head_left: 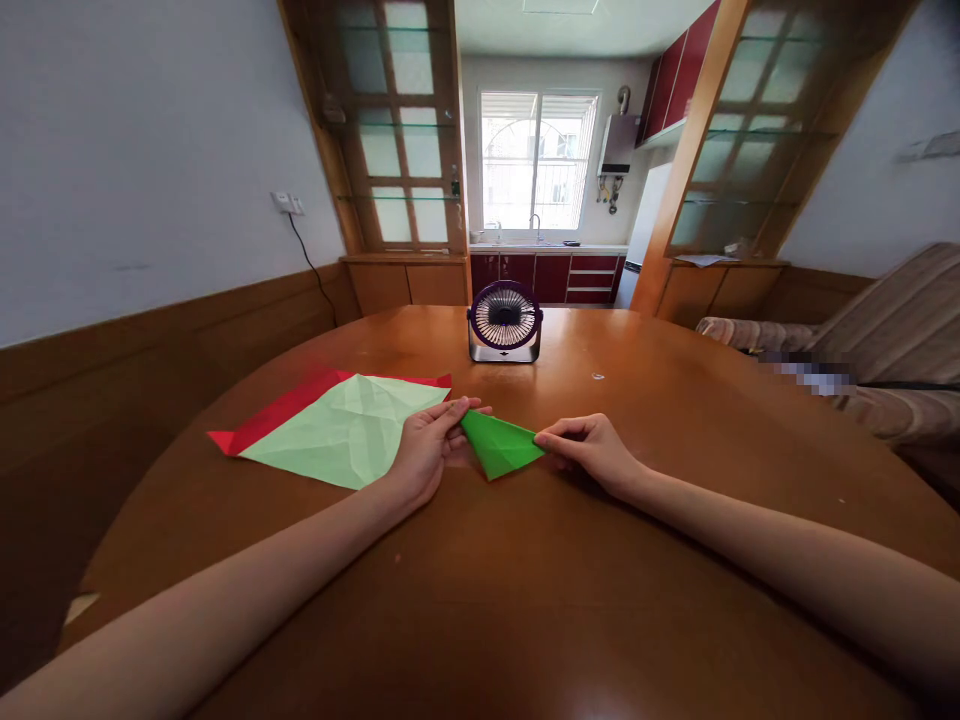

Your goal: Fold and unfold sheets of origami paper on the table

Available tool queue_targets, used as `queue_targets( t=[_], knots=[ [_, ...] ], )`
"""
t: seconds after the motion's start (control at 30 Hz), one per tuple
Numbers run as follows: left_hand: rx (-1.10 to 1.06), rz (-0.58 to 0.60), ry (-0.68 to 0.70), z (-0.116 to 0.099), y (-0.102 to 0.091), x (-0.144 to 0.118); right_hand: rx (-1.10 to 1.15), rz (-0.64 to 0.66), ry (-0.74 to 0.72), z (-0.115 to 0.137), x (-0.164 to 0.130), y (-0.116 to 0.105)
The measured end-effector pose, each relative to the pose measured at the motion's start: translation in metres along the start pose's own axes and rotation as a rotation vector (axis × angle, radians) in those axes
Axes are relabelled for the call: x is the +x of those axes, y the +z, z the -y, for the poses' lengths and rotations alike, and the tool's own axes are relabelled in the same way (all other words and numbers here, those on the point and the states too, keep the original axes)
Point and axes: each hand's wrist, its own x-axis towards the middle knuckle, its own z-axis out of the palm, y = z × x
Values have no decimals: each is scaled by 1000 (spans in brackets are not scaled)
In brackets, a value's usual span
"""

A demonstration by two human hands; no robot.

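Folded green paper (501, 445) lies mid-counter (525, 600), left hand (424, 450) and right hand (592, 450) fingers pinching its opposite corners; folding appears underway, and the next crease likely requires aligned edges.

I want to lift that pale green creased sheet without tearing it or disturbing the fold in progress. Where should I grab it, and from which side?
Probably the near pointed corner of the pale green sheet, pinched from the table's front edge. It lies flat over the red sheet, and the left hand crowds its right edge.
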Motion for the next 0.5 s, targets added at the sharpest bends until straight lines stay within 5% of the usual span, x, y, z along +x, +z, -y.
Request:
queue_targets(
  t=[0.5],
  knots=[
    [109, 59, -20, 2, 1, -4, 0, 29, -19, -1, -1, -1]
  ],
)
